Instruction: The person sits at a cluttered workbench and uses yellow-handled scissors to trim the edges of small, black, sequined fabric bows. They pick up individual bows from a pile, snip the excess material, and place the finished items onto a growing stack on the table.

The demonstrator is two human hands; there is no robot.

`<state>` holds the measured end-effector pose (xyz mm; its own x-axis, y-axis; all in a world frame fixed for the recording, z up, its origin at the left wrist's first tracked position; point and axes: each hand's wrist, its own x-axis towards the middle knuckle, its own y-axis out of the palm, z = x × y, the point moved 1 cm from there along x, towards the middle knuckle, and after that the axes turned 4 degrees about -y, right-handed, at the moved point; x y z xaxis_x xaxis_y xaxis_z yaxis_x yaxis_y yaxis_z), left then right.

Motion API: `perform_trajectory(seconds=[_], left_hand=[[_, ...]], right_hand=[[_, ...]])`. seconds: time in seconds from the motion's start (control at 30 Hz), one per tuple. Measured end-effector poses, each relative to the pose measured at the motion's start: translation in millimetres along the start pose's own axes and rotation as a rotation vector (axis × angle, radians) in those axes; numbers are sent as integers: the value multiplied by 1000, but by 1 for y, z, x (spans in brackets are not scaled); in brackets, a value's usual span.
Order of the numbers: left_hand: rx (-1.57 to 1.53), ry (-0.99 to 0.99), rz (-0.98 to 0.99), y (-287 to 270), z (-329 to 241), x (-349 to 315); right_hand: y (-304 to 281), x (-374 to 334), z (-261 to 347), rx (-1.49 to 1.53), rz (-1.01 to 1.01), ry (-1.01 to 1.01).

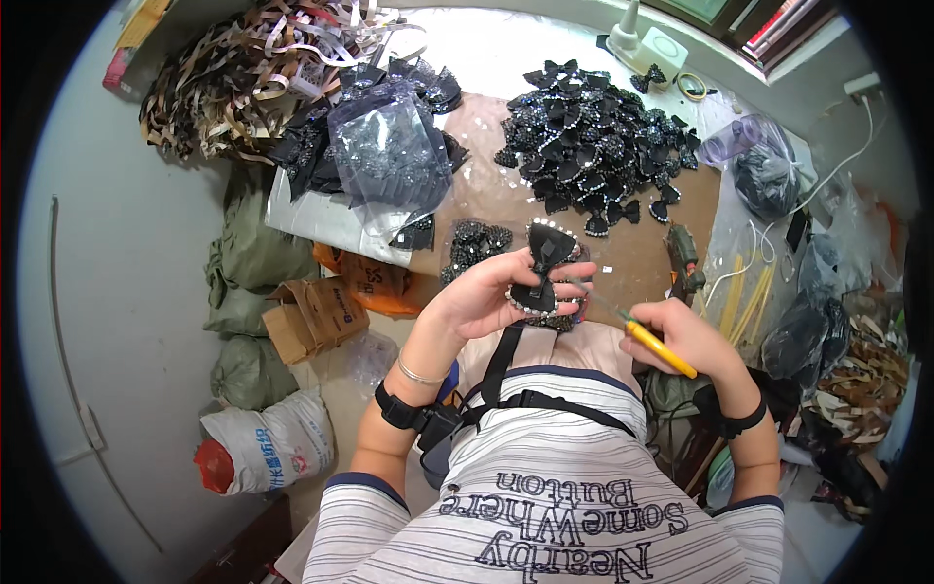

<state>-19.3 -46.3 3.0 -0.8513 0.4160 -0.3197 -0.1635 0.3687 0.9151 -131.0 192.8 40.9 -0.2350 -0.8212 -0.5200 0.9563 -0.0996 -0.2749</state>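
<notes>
My left hand (486, 295) is closed around a black bow (552, 245) edged with pearl-like beads, held upright in front of my chest. More beaded black trim shows just below its fingers. My right hand (681, 339) grips a yellow-handled tool (662, 350) with a thin metal shaft. That shaft points left toward the bow, and its tip is too fine to make out against my left fingers. Beyond the left hand lies a small heap of dark beaded pieces (477, 245) on the brown table covering.
A big pile of finished-looking black bows (593, 136) covers the far right of the table. Far left are a clear plastic bag (389, 146) of black pieces and tangled ribbon strips (243, 73). A glue gun (684, 263) with yellow sticks (744, 302) is at right.
</notes>
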Motion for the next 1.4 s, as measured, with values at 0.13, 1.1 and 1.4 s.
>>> perform_trajectory(seconds=[0.13, 1.1, 1.4], left_hand=[[52, -18, -30, 1, 4, 3], [-117, 85, 132, 17, 20, 7], [85, 211, -83, -7, -35, 90]], right_hand=[[1, 2, 0, -132, 161, -60], [1, 15, -7, 635, 417, 23], [3, 7, -40, 960, 206, -128]])
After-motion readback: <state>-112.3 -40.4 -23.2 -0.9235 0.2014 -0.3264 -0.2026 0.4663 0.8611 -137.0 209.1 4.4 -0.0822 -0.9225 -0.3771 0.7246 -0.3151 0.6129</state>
